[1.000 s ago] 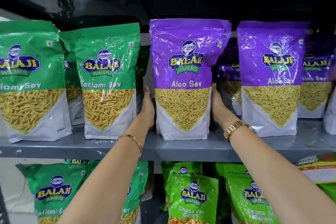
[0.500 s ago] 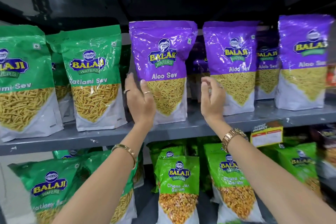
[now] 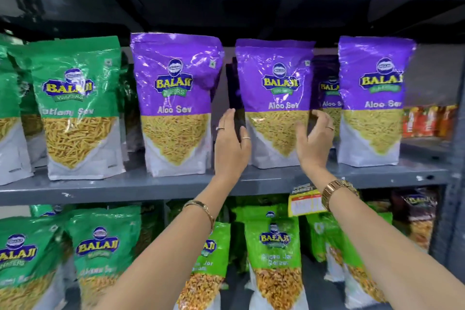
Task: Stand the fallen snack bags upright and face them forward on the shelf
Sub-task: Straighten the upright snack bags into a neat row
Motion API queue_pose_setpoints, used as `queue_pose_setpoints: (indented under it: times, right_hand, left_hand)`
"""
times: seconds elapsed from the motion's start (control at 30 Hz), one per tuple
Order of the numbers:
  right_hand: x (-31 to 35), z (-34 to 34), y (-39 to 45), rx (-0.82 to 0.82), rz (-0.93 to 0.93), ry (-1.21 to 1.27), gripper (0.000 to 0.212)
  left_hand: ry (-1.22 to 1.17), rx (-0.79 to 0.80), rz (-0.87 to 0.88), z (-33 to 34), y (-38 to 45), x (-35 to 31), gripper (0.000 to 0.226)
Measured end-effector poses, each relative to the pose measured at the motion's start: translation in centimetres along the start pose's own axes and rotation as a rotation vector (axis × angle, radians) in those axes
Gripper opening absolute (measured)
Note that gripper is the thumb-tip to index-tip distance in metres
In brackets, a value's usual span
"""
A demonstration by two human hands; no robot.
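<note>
Three purple Aloo Sev bags stand upright and face forward on the grey middle shelf [image 3: 125, 189]. The left purple bag [image 3: 176, 106] stands free. My hands flank the middle purple bag [image 3: 275, 98]. My left hand [image 3: 232, 143] is at its left edge with fingers spread. My right hand [image 3: 315, 141] cups its right edge, thumb in front of the bag. Whether they press on it I cannot tell. The right purple bag [image 3: 375, 100] stands apart, and another purple bag [image 3: 327, 93] sits behind in the gap.
Green Ratlami Sev bags [image 3: 75, 108] stand upright left of the purple ones. The lower shelf holds green bags [image 3: 274, 254] and a yellow price tag [image 3: 304, 201] on the shelf edge. A grey upright post [image 3: 455, 184] bounds the right side.
Both hands let go of the left purple bag and moved right to the middle purple bag. The view has shifted right with them.
</note>
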State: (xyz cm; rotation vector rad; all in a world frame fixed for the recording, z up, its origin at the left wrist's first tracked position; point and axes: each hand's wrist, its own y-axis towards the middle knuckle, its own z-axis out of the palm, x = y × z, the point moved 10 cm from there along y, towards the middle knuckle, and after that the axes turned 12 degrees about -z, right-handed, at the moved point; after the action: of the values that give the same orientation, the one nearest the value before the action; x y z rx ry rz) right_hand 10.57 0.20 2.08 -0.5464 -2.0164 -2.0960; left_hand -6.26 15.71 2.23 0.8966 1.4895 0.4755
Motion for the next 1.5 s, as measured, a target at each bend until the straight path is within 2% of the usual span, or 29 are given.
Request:
queue_pose_setpoints:
  times: [0.17,0.27,0.33,0.43,0.57,0.7,0.73,0.93,1.1,1.17,1.23,1.33,1.43,1.5]
  right_hand:
    - [-6.1,2.8,-0.5,0.23,0.365,0.242,0.061]
    - [-7.8,5.6,-1.6,0.385,0.541,0.392,0.062]
    - [-7.9,6.8,-2.2,0.434,0.604,0.512,0.057]
    - [-7.4,7.3,-2.4,0.443,0.61,0.618,0.049]
    - [-7.0,7.5,-2.5,0.49,0.529,0.631,0.059]
    - [-7.1,7.5,-2.3,0.477,0.516,0.628,0.029]
    - [-7.1,7.6,-2.3,0.479,0.513,0.642,0.027]
    - [-7.0,7.7,-2.6,0.474,0.514,0.681,0.04]
    - [-6.8,7.2,-2.8,0.46,0.537,0.637,0.041]
    - [-6.3,5.8,-2.2,0.44,0.439,0.449,0.039]
    - [-5.2,2.9,-1.0,0.27,0.272,0.235,0.034]
    - [-2.0,-1.0,-0.5,0.047,0.008,0.151,0.024]
    - [-0.5,-2.9,-0.7,0.014,-0.146,0.098,0.025]
    - [-0.3,-4.7,-0.4,-0.03,-0.184,0.07,0.022]
  left_hand:
    - [0.014,0.264,-0.366,5.6,-0.3,3.4,0.067]
    - [0.015,0.324,-0.466,6.6,-0.3,4.2,0.065]
    - [0.001,0.358,-0.497,6.9,-0.5,4.2,0.059]
    - [-0.075,0.381,-0.542,7.2,-0.5,4.7,0.052]
    - [-0.205,0.337,-0.652,7.2,0.1,6.6,0.046]
    - [-0.287,0.332,-0.692,7.5,0.2,7.6,0.043]
    - [-0.295,0.335,-0.703,7.6,0.2,7.7,0.043]
    - [-0.337,0.367,-0.723,7.9,0.1,7.8,0.046]
    - [-0.322,0.353,-0.681,7.8,0.1,7.5,0.046]
    - [-0.286,0.32,-0.645,7.3,0.0,7.0,0.044]
    - [-0.236,0.259,-0.563,6.3,0.0,5.8,0.045]
    - [-0.147,0.151,-0.351,4.6,-0.4,3.1,0.053]
    - [0.01,0.082,-0.038,3.9,-1.2,-0.5,0.056]
    - [0.069,0.071,0.091,4.6,-2.1,-2.0,0.055]
